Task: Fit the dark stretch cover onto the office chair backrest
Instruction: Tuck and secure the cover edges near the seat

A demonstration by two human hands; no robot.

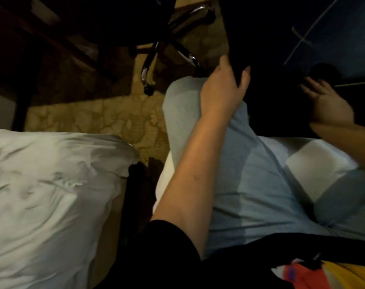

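The dark stretch cover (269, 59) hangs as a black mass at the upper right, over my knees. My left hand (225, 82) grips its left edge, thumb and fingers curled around the fabric. My right hand (327, 105) is at the cover's right side, palm up; its fingertips seem tucked into the dark cloth, but blur hides the hold. The office chair (156, 28) stands at the top centre; only its dark seat underside and chrome star base with castors show. Its backrest is out of view.
A white duvet (52, 195) fills the lower left. I sit on a bed edge in light grey trousers (250, 163). Patterned carpet (106, 113) lies between bed and chair. A dark wooden desk (31, 49) stands at the upper left.
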